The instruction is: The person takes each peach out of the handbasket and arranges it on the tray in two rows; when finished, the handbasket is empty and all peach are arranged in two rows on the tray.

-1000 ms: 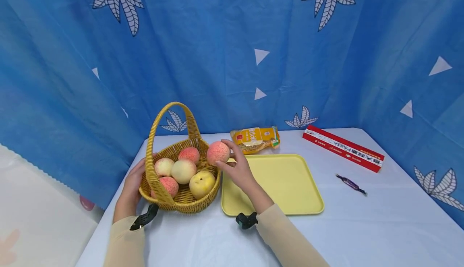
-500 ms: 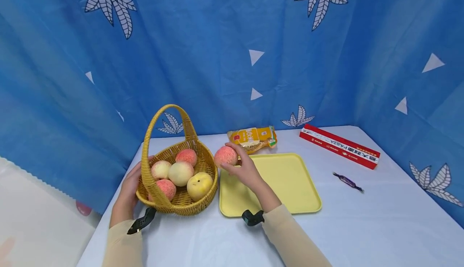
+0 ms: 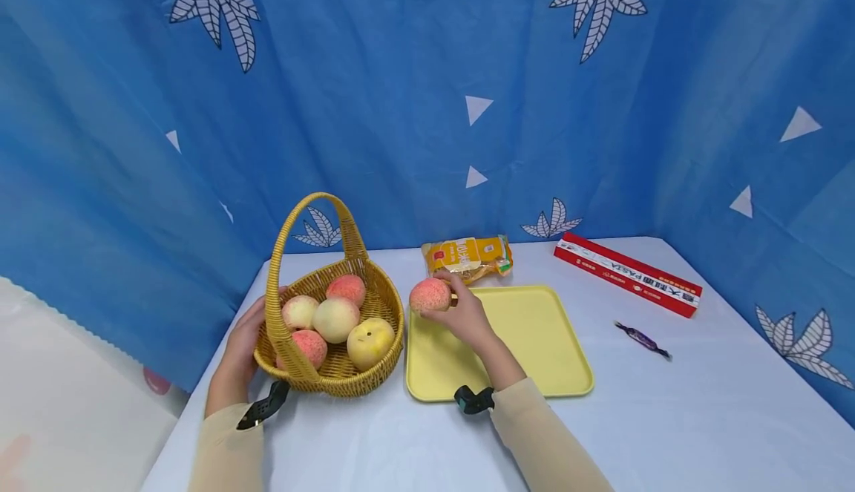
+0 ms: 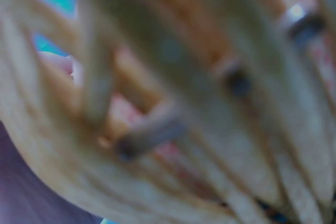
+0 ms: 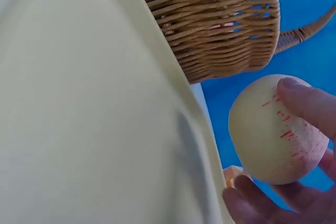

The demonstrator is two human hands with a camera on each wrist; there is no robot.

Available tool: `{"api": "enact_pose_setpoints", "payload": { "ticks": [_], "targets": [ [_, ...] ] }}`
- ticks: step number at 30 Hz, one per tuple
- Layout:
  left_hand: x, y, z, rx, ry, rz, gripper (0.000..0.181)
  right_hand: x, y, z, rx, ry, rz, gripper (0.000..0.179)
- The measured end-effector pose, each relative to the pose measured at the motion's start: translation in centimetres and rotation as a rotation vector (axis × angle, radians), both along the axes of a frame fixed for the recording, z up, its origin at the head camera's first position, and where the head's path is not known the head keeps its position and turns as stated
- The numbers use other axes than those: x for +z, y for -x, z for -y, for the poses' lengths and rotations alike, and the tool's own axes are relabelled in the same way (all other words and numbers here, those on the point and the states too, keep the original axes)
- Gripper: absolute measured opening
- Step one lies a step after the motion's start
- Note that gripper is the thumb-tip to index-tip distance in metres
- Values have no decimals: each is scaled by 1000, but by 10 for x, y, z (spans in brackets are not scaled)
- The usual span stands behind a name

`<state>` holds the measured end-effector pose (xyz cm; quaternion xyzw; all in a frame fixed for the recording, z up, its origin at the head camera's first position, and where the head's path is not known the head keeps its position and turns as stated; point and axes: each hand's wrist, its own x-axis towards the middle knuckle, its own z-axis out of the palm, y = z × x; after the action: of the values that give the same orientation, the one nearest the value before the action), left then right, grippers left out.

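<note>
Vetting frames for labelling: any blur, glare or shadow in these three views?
Head: evenly lit, yellow woven wicker basket fairly sharp, no strong glare. Left wrist: badly out of focus, basket weave smeared up close. Right wrist: cream, pink-flecked round peach fairly clear; soft grey shadow on pale yellow rectangular tray.

**Curtained-off tabletop recording set, wider room unclear**

Blue curtain (image 3: 414, 106) is hanging behind and along both sides, walling the spot in like a booth; pale leaf and triangle prints are showing on it. White table (image 3: 681, 425) is standing inside. Person is wearing black wrist cameras (image 3: 269, 404), so it's looking like a recording setup. Wicker basket (image 3: 344, 386), yellow tray (image 3: 534, 351) and red pasta box (image 3: 628, 274) are sitting out, household-type goods. Home, lab or studio: frames aren't telling.
</note>
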<state>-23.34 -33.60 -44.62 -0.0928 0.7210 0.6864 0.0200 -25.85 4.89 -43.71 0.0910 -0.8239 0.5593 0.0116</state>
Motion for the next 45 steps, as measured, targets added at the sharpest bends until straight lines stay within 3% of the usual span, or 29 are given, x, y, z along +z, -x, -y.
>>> {"api": "enact_pose_setpoints", "payload": {
  "ticks": [4, 14, 21, 31, 39, 45],
  "targets": [
    [-4, 0, -2, -7, -2, 11, 58, -10, 1, -5, -59, -39, 25, 75],
    [-4, 1, -1, -49, 9, -20, 57, -22, 7, -7, -79, -81, 6, 70],
    [-8, 0, -1, -46, 1, -15, 55, -26, 7, -8, -140, -121, 29, 73],
    [-10, -1, -3, -37, -10, -22, 57, -33, 5, -8, -93, -211, 10, 71],
    [-11, -1, -2, -33, -18, -20, 58, -28, 4, -7, -77, -226, -17, 73],
    [-7, -2, -2, -38, -13, -32, 58, -18, 2, -8, -112, -257, -103, 67]
  ]
}}
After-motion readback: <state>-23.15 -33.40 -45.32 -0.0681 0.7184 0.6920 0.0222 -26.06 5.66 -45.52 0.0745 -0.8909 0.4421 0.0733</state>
